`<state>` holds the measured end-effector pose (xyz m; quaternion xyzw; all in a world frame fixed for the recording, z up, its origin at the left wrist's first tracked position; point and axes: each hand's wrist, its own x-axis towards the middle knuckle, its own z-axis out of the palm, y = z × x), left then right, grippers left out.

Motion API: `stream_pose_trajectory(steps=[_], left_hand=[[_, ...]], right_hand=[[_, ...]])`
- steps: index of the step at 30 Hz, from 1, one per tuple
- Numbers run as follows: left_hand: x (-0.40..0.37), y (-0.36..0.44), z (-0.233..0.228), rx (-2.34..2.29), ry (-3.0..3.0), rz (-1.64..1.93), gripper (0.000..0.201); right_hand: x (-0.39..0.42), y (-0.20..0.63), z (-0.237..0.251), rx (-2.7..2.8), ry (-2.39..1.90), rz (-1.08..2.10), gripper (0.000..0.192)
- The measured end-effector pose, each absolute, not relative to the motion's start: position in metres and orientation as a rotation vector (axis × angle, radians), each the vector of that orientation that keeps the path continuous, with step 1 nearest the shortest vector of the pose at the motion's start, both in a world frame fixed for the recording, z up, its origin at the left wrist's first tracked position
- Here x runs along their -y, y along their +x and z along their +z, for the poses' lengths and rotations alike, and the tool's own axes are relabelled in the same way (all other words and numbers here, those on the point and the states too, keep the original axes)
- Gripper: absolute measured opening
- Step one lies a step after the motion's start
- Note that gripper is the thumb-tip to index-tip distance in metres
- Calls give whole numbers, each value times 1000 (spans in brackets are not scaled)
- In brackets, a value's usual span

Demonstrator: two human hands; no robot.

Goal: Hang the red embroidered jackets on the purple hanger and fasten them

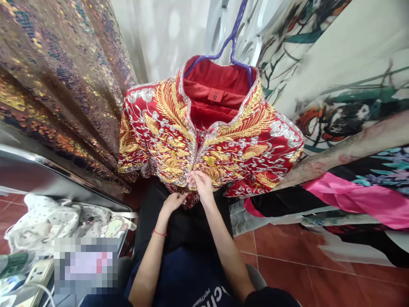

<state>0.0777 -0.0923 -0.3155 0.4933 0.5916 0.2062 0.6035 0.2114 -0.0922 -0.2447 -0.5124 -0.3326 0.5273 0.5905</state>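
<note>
A red jacket (230, 157) with gold and silver embroidery hangs before me on a purple hanger (232, 39). Its stand collar gapes at the top, and a red size label (216, 94) marked S shows inside the neck. The front edges meet below the neckline. My right hand (202, 183) pinches the jacket's front edge near the lower middle. Just below and to the left, my left hand (175, 201) has its fingers closed at the jacket's lower front edge. Whatever small fastening may lie under the fingertips is too small to make out.
A sequinned curtain-like cloth (64, 76) hangs at left, and a patterned pale fabric (335, 85) at right. Lower left, a table holds a dotted cloth (47, 217) and a power strip (41, 273). Pink fabric (354, 196) hangs low above the red tiled floor (287, 256).
</note>
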Motion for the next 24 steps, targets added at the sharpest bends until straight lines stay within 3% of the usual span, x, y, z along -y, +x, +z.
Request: stream_pose_trajectory(steps=[8, 13, 24], left_hand=[[72, 106, -259, -1697, 1851, 571, 15], [74, 118, -264, -1641, 1870, 573, 30], [85, 119, -261, -1682, 1830, 526, 31]], right_hand=[[102, 200, -245, 754, -1164, 1228, 44], [102, 198, -234, 722, -1160, 1208, 49], [102, 193, -134, 861, -1021, 1032, 33]])
